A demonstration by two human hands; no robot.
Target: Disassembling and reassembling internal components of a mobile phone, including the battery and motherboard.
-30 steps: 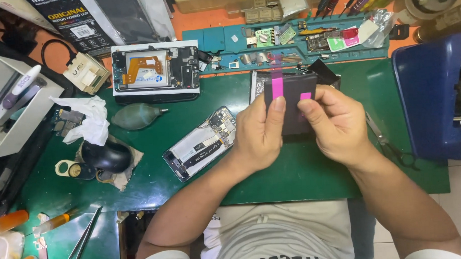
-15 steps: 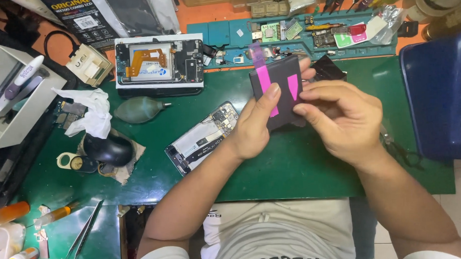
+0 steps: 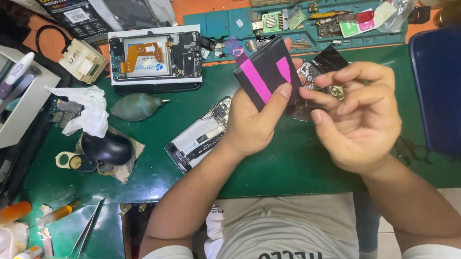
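The left hand (image 3: 251, 126) holds a black battery (image 3: 267, 77) with two pink strips, up in the air above the green tabletop (image 3: 273, 169). Its grip is closed on the battery: the thumb presses on the near face at the lower right edge, and the fingers lie behind, mostly hidden. The battery is tilted, its long axis running from near-right up to far-left, with the pink strips crossing the face towards the person.

The right hand (image 3: 360, 122) is just right of the battery, fingers curled and pinched together at the tips close to the battery's right edge. I cannot tell whether it pinches a thin film or tab or nothing at all; the grip is closed, and it looks to touch or nearly touch the left thumb. So the battery lies to the left of the right hand's fingertips, and the right hand is the free one nearest its edge.

Behind the right fingers a small circuit board (image 3: 321, 83) and a dark foil piece (image 3: 330, 59) lie on the tabletop. An opened phone (image 3: 200, 135) lies just left of the left wrist, and a larger opened device (image 3: 155, 56) sits farther left and away.
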